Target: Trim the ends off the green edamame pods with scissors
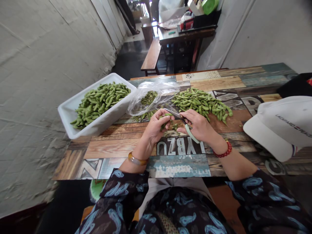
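the left hand is raised just above the patchwork wood-print table, its forearm slanting up toward one o'clock, a glossy amber-coloured bangle round the wrist. its fingers are curled in and, with the thumb, clamped on slender green pods. the right hand faces it, forearm angled toward ten o'clock, a red beaded bracelet at the wrist; its fingers are bent and closed on scissors with pale green handles, whose dark metal blades point to ten o'clock and reach the left fingertips. whether the blades are parted i cannot tell.

taking the hands as the dial's centre, a loose heap of green pods lies at two o'clock and a crumpled clear plastic bag at eleven, with small green trimmings showing in it. between nine and ten o'clock stands a white rectangular plastic tub holding plump green pods. a white brimmed cap sits at three o'clock.
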### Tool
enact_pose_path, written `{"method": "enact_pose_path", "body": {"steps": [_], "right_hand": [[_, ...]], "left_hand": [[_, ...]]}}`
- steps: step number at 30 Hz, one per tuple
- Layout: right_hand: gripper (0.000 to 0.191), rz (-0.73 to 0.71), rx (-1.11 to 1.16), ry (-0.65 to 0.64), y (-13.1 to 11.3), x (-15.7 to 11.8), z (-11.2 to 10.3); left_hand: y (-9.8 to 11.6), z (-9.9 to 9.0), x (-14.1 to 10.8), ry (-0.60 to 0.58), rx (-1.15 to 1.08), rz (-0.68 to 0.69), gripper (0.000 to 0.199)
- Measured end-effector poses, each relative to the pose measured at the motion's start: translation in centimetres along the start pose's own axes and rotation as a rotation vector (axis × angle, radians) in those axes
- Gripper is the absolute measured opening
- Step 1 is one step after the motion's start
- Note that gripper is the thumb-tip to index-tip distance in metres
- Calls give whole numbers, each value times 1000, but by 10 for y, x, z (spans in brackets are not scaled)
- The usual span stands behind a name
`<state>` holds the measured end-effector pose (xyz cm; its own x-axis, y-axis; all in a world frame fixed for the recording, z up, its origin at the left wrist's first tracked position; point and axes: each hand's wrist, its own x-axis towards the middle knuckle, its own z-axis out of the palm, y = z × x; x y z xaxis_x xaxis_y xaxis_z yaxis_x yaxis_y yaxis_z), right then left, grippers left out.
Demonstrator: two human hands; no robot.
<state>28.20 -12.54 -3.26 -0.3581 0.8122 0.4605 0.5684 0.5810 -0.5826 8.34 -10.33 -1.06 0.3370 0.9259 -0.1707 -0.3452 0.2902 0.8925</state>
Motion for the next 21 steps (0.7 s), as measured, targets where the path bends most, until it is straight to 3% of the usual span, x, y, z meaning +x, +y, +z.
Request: {"method": "enact_pose_path", "body": {"steps": [14, 21], "right_hand": [[51, -40, -110, -17, -7, 0, -4], [49, -60, -86, -8, -8, 1, -4]], "left_hand": [[-4, -3, 2, 44, -68, -11, 38], [-5, -1, 2, -14, -96, 11, 38]]}}
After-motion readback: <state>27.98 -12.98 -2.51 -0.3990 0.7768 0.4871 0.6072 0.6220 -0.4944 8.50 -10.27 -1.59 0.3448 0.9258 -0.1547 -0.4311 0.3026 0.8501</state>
